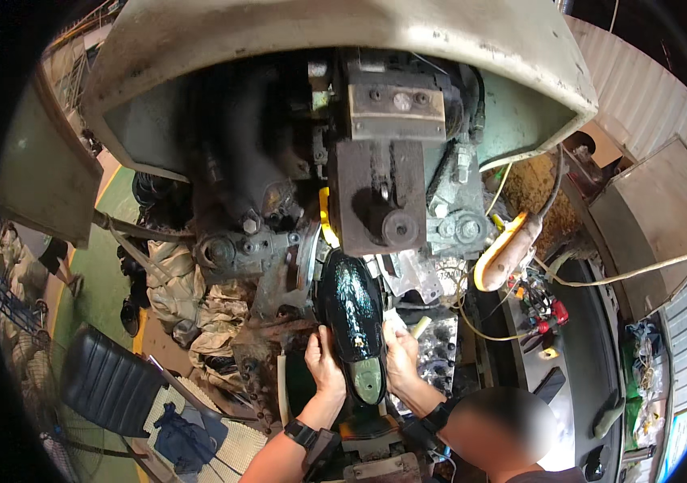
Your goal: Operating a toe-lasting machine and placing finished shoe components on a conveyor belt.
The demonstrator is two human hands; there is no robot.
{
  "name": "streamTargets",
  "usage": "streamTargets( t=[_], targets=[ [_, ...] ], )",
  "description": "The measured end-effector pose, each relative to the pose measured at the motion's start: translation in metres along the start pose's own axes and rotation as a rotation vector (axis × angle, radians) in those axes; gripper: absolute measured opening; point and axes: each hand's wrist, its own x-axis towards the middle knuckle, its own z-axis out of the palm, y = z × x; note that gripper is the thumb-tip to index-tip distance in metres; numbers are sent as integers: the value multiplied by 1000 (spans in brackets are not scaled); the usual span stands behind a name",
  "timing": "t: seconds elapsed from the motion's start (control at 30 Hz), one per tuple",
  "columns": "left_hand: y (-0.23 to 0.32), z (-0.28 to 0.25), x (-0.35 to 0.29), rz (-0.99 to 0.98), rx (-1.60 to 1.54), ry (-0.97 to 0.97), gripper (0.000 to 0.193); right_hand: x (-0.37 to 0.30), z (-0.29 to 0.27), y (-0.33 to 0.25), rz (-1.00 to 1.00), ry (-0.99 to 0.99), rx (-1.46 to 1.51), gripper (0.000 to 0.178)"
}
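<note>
A glossy black shoe upper [351,304] is held lengthwise between my two hands, its far end under the machine's dark block. At its near end shows a pale green piece with a hole, which looks like a shoe last [367,380]. My left hand [325,366] presses along the left side, fingers closed against it. On the opposite side my right hand [401,354] grips the edge, thumb upward. The fingertips under the shoe are hidden. Just beyond the shoe hangs the machine's heavy dark block [377,197] with a round boss.
A large beige machine hood [343,28] arches overhead. An orange-handled lamp [509,251] hangs by its cable at the right. Beside it, a metal table [533,354] holds small red parts. To the left stand a black padded chair [110,380] and cloth bundles [174,290].
</note>
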Motion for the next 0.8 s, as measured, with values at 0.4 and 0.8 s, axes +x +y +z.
streamTargets(
  t=[0.4,0.8],
  targets=[
    [-5,-10,-12,-79,-29,-41,27,-15,2,-3,27,-39,32,29],
    [23,-4,-13,-247,-88,-124,46,-30,11,-20,-23,-167,-276,47]
  ],
)
